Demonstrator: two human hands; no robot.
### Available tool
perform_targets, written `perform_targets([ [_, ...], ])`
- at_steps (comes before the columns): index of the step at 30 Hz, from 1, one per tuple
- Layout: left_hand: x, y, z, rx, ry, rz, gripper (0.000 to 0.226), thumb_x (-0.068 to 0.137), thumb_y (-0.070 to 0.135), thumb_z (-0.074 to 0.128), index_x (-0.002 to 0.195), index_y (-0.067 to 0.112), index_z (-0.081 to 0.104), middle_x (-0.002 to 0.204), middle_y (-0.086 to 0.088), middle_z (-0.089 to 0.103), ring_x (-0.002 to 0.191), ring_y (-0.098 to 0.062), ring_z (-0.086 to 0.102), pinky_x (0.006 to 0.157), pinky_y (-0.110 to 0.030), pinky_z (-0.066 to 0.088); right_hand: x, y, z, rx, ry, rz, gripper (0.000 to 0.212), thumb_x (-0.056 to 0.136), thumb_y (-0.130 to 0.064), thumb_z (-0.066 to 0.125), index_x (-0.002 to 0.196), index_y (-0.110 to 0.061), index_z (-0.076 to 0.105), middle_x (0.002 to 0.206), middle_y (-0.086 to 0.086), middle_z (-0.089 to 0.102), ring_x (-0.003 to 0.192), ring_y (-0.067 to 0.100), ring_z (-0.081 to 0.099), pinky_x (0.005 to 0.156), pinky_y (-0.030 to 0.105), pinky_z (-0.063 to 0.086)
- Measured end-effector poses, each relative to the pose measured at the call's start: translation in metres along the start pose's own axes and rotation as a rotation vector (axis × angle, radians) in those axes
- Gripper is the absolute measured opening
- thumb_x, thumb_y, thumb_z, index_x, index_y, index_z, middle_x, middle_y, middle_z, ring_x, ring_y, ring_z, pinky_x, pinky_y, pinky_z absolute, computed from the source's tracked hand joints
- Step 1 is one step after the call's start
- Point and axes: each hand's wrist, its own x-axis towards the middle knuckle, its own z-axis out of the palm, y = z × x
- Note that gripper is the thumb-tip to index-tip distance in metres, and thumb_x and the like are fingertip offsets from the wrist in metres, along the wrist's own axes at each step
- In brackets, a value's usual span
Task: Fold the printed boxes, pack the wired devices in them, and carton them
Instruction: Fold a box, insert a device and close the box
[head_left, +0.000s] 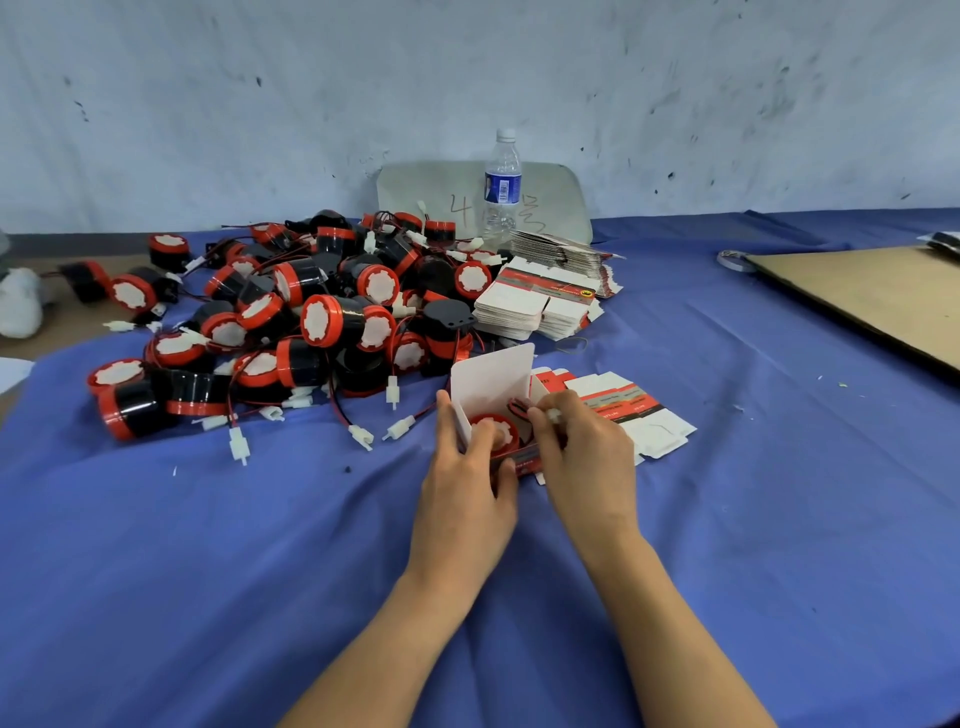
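An open printed box (493, 382) stands on the blue cloth with its white lid flap up. A red and black wired device (496, 428) sits inside it. My left hand (467, 483) grips the box's left side and front. My right hand (582, 457) pinches the device's red and black wire and white plug (551, 414) at the box's right edge. A heap of the same devices (291, 322) lies to the left. Flat printed boxes lie just right of my hands (634, 410), and stacks of them (540, 304) sit farther back.
A water bottle (502, 187) stands at the back by the wall in front of a grey board. A brown cardboard sheet (872, 296) lies at the right, with a tape roll (732, 260) beside it. Blue cloth (208, 571) covers the table.
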Motion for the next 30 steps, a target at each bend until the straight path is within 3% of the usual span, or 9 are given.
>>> perform_targets([
  [8,-0.0009,-0.0019,0.0016,0.023,-0.027,0.018,0.031,0.094,0.021,0.056,0.125,0.026,0.051,0.163,-0.008,-0.002,0.125,-0.032,0.050,0.085,-0.038,0.051,0.0001,0.0024,0.0008,-0.173,-0.144,0.060,0.018,0.098,-0.022,0.052,0.101,-0.008,0.063,0.092,0.010,0.069,0.084,0.032,0.061,0.065,0.032,0.034],
  [12,-0.0039,-0.0041,0.0073,0.093,-0.118,0.017,0.060,0.095,0.026,0.054,0.147,0.038,0.026,0.161,-0.008,-0.016,0.143,-0.029,0.027,0.099,-0.036,0.044,0.0023,0.0026,-0.0028,-0.126,-0.186,0.083,0.018,0.096,-0.022,0.055,0.100,-0.008,0.066,0.089,0.011,0.070,0.084,0.032,0.061,0.069,0.035,0.041],
  [15,-0.0025,-0.0031,0.0079,0.064,-0.108,0.006,0.058,0.094,0.023,0.055,0.145,0.035,0.030,0.161,-0.009,-0.012,0.147,-0.028,0.018,0.100,-0.038,0.045,0.0024,0.0009,-0.0050,-0.075,-0.226,0.049,0.016,0.094,-0.022,0.059,0.095,-0.008,0.067,0.083,0.010,0.070,0.080,0.032,0.060,0.067,0.035,0.040],
  [21,-0.0023,-0.0049,0.0074,0.033,-0.123,0.018,0.069,0.094,0.018,0.055,0.148,0.046,0.022,0.161,-0.009,-0.016,0.146,-0.032,0.021,0.104,-0.038,0.042,0.0016,0.0013,-0.0041,-0.054,-0.235,0.035,0.014,0.093,-0.022,0.061,0.094,-0.009,0.067,0.083,0.010,0.070,0.080,0.032,0.060,0.069,0.037,0.045],
  [25,-0.0006,-0.0043,0.0046,0.040,-0.137,-0.016,0.068,0.094,0.015,0.054,0.144,0.053,0.025,0.160,-0.010,-0.018,0.140,-0.032,0.035,0.094,-0.035,0.046,-0.0001,-0.0016,-0.0061,0.025,-0.240,0.034,0.011,0.091,-0.019,0.061,0.089,-0.010,0.068,0.078,0.007,0.070,0.075,0.027,0.061,0.068,0.038,0.049],
  [28,0.0008,-0.0025,0.0037,0.048,-0.148,-0.034,0.066,0.094,0.014,0.053,0.142,0.053,0.029,0.160,-0.011,-0.021,0.137,-0.032,0.040,0.089,-0.036,0.049,-0.0020,-0.0045,-0.0068,0.069,-0.220,0.012,0.011,0.090,-0.015,0.057,0.085,-0.011,0.066,0.069,0.001,0.067,0.065,0.023,0.058,0.061,0.034,0.044],
  [30,0.0021,-0.0012,0.0030,0.046,-0.144,-0.038,0.063,0.094,0.015,0.054,0.140,0.052,0.033,0.160,-0.008,-0.020,0.141,-0.028,0.033,0.091,-0.038,0.050,-0.0022,-0.0057,-0.0063,0.093,-0.203,0.021,0.001,0.090,-0.015,0.057,0.089,-0.015,0.057,0.060,-0.009,0.056,0.059,0.019,0.051,0.056,0.032,0.038],
])
